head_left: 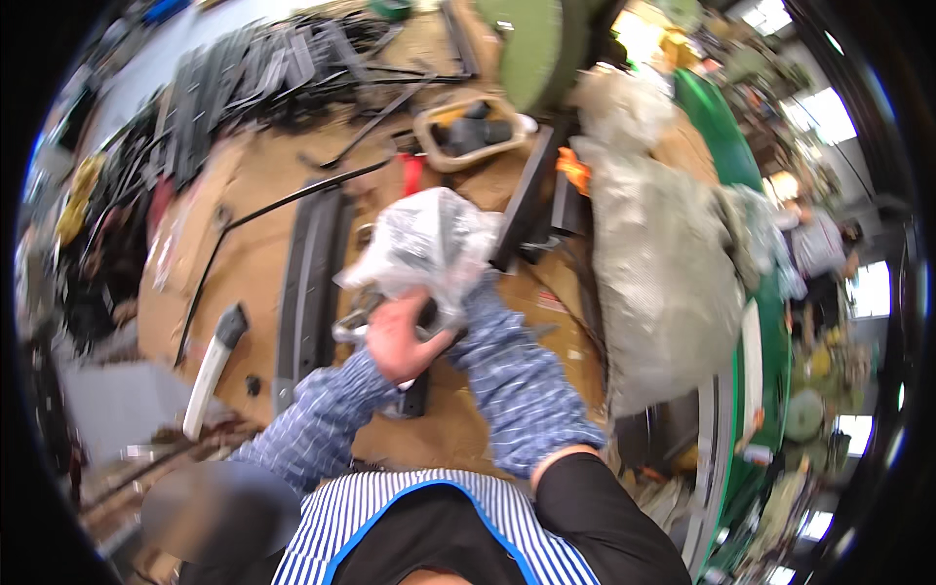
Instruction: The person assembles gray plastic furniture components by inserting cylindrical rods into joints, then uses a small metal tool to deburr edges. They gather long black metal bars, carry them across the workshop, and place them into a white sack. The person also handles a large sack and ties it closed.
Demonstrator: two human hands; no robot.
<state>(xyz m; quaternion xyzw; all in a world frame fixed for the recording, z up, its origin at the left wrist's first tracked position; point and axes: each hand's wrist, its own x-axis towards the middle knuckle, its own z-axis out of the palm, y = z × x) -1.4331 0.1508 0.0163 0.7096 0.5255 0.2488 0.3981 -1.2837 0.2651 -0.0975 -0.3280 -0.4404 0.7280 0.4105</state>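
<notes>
Left hand (395, 336) is gripping the clear plastic bag (429, 244) from below, fingers closed | right hand is lying hidden behind it, grip impossible to tell | bag is bulging upward, no clear long axis | cardboard-covered workbench (253, 195) is sitting underneath, black strips (307, 283) scattered, cluttered workshop around.

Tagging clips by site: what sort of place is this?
Likely a workshop or small factory floor: black metal strips piled on a cardboard-covered bench, grey sacks stacked beside it, hands working a clear plastic bag of parts.

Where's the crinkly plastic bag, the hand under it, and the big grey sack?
plastic bag (429, 239), head view, its bulging middle.
left hand (400, 341), head view, its palm.
grey sack (663, 283), head view, its side.
</notes>
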